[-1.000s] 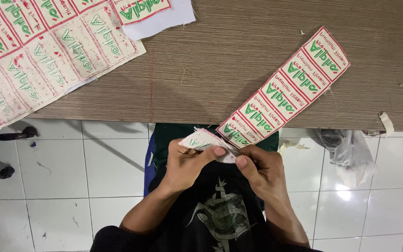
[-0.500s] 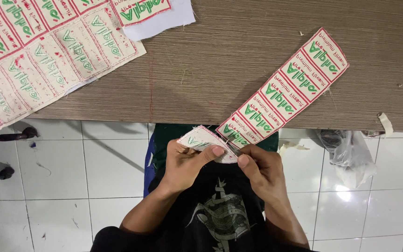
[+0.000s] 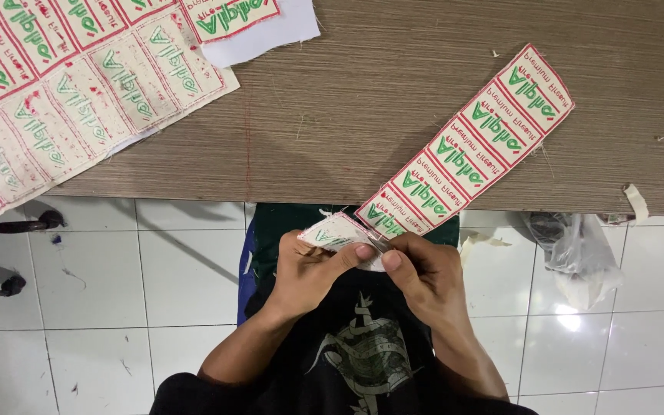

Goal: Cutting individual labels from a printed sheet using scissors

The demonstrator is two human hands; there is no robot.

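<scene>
- Label strip (image 3: 466, 142), a row of cream cloth labels with red borders and green print, lies slanted on the wooden surface (image 3: 393, 84); its lower end hangs past the surface's near edge, down to your hands.
- Your left hand (image 3: 313, 269) is closed on a small, curled piece of label (image 3: 336, 230) just below that hanging end, thumb pressed on top of it.
- Your right hand (image 3: 424, 269) is pinched against the same piece from the other side, thumb tip beside your left thumb.
- A thin metal tool shows between your thumbs, too small to tell what kind.
- Both hands are together, touching, just below the strip's lower end and over your dark shirt.
- Far to the left of the strip, a large uncut sheet of labels (image 3: 63, 100) covers the surface's corner and overhangs its edge.
- Right of the strip's lower end, a clear plastic bag (image 3: 578, 253) hangs below the surface edge, above the white tiled floor (image 3: 117, 307).
</scene>
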